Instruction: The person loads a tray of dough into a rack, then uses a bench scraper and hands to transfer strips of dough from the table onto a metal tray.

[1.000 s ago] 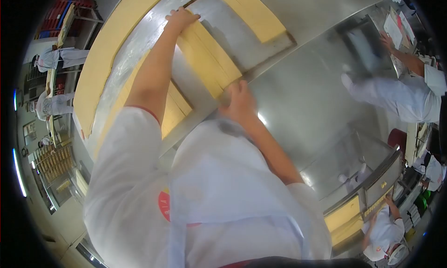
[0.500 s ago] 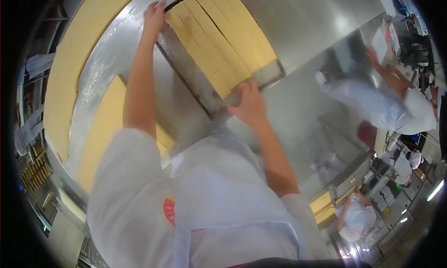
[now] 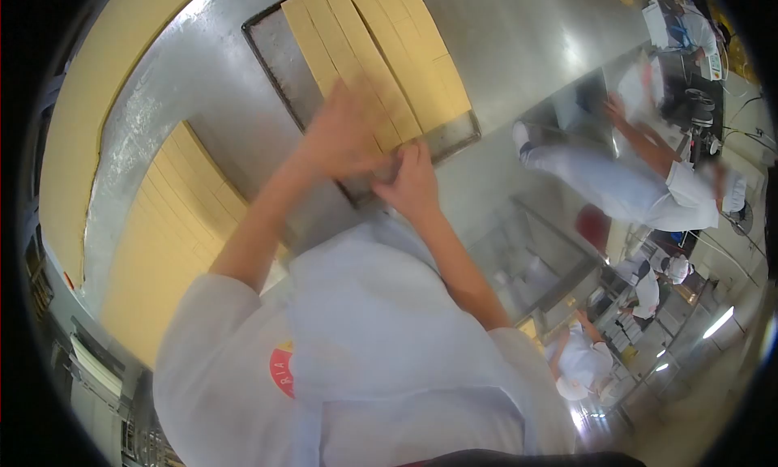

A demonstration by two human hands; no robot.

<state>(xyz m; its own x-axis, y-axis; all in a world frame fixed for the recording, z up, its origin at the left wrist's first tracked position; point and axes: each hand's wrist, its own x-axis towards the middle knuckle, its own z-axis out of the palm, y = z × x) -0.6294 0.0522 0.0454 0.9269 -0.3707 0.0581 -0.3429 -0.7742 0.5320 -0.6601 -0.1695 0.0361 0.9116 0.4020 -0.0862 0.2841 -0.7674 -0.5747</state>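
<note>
A dark-rimmed metal tray (image 3: 281,86) lies on the steel table, with long pale-yellow slabs (image 3: 381,53) side by side in it, cut by thin lines. They look like dough or sheet cake; I cannot tell which. Bare tray shows along their left side and at the near right corner. My left hand (image 3: 344,134) is over the near left part of the slabs, smeared by motion, its fingers unclear. At the tray's near end rests my right hand (image 3: 412,183), fingertips against the slab ends and thumb apart from the fingers.
More cut yellow strips (image 3: 174,199) lie on the table at left. A large yellow sheet (image 3: 73,143) curves along the far left edge. At right, a co-worker in white (image 3: 616,179) stands by another work surface; more people (image 3: 583,357) are farther off.
My left hand has left the tray's far left corner and come in over the near part of the slabs. My right hand stays at the tray's near end. The view has shifted slightly.
</note>
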